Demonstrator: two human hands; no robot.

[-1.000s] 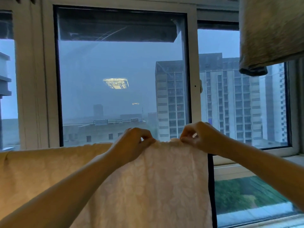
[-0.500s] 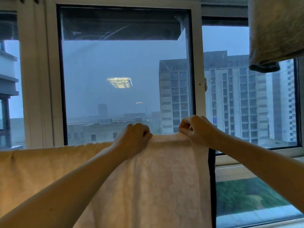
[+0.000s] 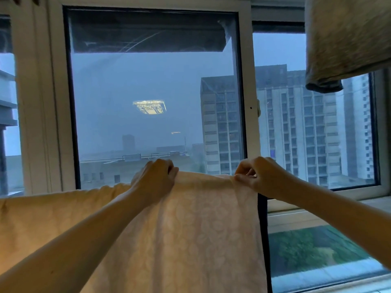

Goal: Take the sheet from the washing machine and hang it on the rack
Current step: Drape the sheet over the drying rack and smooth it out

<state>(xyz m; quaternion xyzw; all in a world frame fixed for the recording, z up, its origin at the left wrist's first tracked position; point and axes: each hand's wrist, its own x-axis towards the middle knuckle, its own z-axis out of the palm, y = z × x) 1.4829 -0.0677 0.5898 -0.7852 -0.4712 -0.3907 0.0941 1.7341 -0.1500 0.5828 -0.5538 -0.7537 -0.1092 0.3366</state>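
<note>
Since the earlier frame both hands have spread apart along the top fold. Left hand (image 3: 155, 180) and right hand (image 3: 261, 176) each pinch the sheet (image 3: 190, 229) (rack hidden beneath); its long axis runs leftward

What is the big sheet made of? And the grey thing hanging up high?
The sheet looks like soft woven cloth, maybe cotton: matte, pale, with a faint leaf pattern, and it folds under both hands. The grey thing looks like a speckled knit fabric, like a T-shirt, with a hemmed edge; its exact fibre can't be told.
</note>
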